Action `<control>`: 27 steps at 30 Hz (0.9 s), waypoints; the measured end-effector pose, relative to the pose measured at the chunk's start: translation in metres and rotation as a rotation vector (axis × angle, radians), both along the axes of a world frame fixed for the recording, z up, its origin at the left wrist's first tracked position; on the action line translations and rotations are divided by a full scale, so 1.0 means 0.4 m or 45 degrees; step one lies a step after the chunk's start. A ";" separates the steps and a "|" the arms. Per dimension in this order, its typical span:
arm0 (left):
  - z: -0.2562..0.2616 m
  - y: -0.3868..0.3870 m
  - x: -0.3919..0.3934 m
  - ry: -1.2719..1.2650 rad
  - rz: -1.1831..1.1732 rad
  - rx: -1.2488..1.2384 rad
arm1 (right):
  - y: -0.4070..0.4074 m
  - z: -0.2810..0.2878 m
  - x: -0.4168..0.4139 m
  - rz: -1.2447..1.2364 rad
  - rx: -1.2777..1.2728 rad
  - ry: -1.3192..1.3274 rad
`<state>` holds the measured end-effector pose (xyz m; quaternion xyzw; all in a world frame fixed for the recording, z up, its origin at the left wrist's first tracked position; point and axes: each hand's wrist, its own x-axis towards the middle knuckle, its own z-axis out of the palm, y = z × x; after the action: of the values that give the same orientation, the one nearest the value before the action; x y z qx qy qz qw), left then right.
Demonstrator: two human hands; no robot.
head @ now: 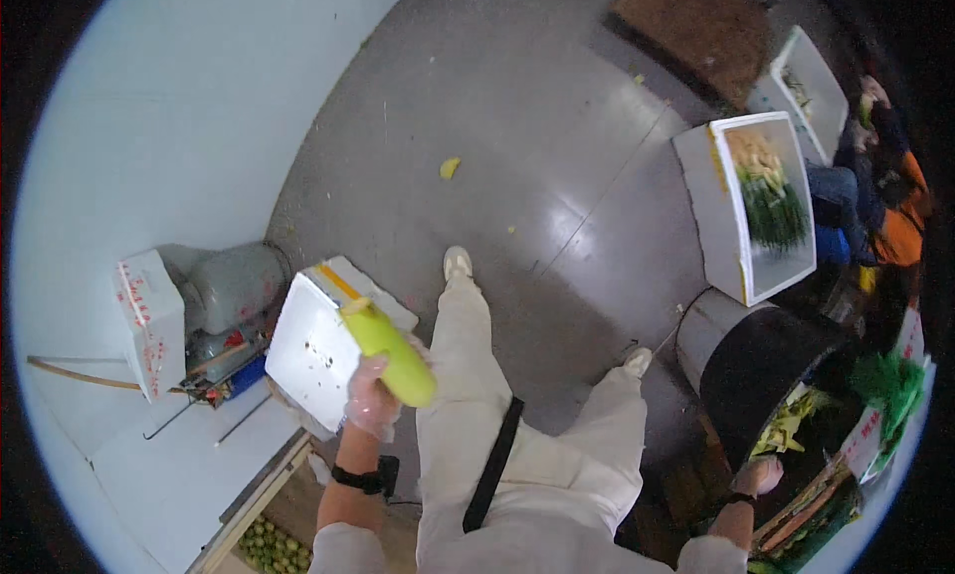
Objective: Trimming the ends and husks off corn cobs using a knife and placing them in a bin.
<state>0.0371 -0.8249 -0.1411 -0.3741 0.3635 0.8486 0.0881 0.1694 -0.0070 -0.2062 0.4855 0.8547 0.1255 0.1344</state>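
My left hand [371,395] wears a clear plastic glove and grips a thick, smooth, yellow-green vegetable [392,354], whose exact kind I cannot tell. The vegetable slants above an open white foam box [313,343], which has dark specks on its inner bottom. At the lower right, my right hand [761,475] has its fingers curled near the mouth of a large black-lined bin [761,365]. Yellow-green leaf scraps [787,425] lie inside the bin, just beyond that hand. Whether the right hand holds anything is not visible.
A foam box [709,201] of spring onions [772,193] stands at right, before a seated person [899,223]. Another foam box [768,93] and a brown mat or board [694,33] lie beyond. Round green produce [272,548] sits lower left. A yellow scrap [449,168] lies on the floor.
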 end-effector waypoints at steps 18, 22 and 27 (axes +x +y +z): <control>-0.366 -0.486 0.774 -0.985 0.838 -0.232 | -2.175 -1.254 -1.267 1.972 -0.777 -0.494; -0.408 -0.440 0.695 -1.280 0.990 -0.343 | -2.276 -1.449 -1.282 1.814 -0.523 -0.694; -0.421 -0.437 0.663 -0.793 1.054 -0.105 | -2.250 -1.513 -1.233 1.776 -0.659 -0.796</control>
<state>0.3023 -0.9998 -0.3093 -0.7244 0.1749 0.6459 -0.1658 -0.3239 -0.9069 -0.8113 -0.2637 0.8857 0.1085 0.3662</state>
